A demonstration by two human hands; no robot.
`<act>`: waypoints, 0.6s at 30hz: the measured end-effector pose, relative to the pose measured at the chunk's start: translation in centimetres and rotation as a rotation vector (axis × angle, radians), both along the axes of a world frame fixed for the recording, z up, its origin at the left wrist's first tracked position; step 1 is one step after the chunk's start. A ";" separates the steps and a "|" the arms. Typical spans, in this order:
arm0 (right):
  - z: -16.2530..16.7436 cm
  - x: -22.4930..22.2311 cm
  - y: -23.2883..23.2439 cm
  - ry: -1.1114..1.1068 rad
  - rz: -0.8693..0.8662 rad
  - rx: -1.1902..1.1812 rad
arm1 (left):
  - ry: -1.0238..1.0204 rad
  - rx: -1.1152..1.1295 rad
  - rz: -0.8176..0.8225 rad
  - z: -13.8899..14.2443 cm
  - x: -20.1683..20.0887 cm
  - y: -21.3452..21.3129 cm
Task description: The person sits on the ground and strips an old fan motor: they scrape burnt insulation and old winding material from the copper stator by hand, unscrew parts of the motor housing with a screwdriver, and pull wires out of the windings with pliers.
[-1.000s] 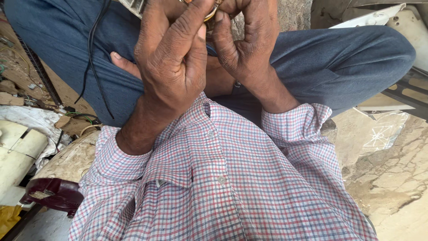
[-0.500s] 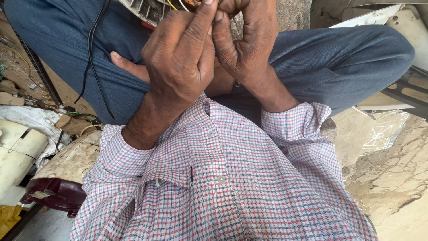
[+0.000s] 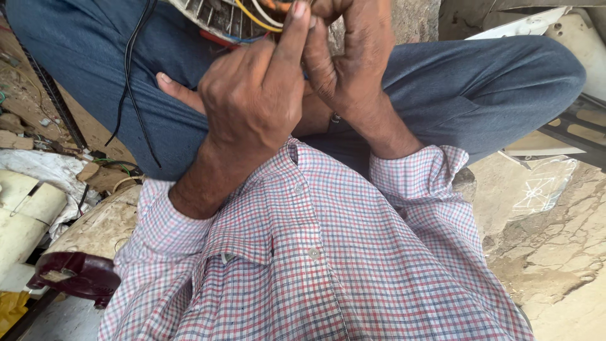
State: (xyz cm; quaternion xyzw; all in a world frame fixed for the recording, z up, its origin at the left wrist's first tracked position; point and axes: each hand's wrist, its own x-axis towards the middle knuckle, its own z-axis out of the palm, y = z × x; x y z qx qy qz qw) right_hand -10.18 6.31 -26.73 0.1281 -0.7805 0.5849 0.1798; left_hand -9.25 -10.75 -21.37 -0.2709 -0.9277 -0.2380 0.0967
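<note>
My left hand and my right hand are raised close together above my lap, fingertips meeting at the top edge. They pinch coloured wires, yellow, white and orange, that come out of a pale slotted motor housing resting on my knees. What exactly the right fingers grip is cut off by the frame's top edge. A black cable hangs down over my blue trousers. My checked shirt fills the lower middle.
At lower left lie a dark red plastic part and cream-coloured casing pieces among rubble. A white panel and cracked stone floor are on the right.
The view has shifted down a little, so the slotted housing and its coloured wires now show at the top. My left fingers have straightened upward toward the wires.
</note>
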 end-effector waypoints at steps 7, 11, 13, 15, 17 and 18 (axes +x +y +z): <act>0.7 0.3 0.1 -0.058 -0.042 0.039 | 0.012 -0.041 -0.011 0.3 0.6 0.1; 1.6 0.4 0.4 -0.067 -0.028 0.075 | 0.004 -0.060 -0.026 0.4 0.8 0.0; 1.9 0.4 0.4 -0.073 -0.012 0.071 | 0.012 -0.070 -0.030 0.3 0.6 0.0; 2.1 0.3 0.3 -0.071 0.002 0.071 | 0.032 -0.044 -0.034 0.1 0.4 0.1; 2.1 0.2 0.2 -0.055 -0.013 0.097 | 0.053 -0.010 -0.034 -0.2 0.1 0.2; 1.9 0.1 0.1 -0.048 -0.033 0.127 | 0.054 -0.013 -0.030 -0.2 0.2 0.1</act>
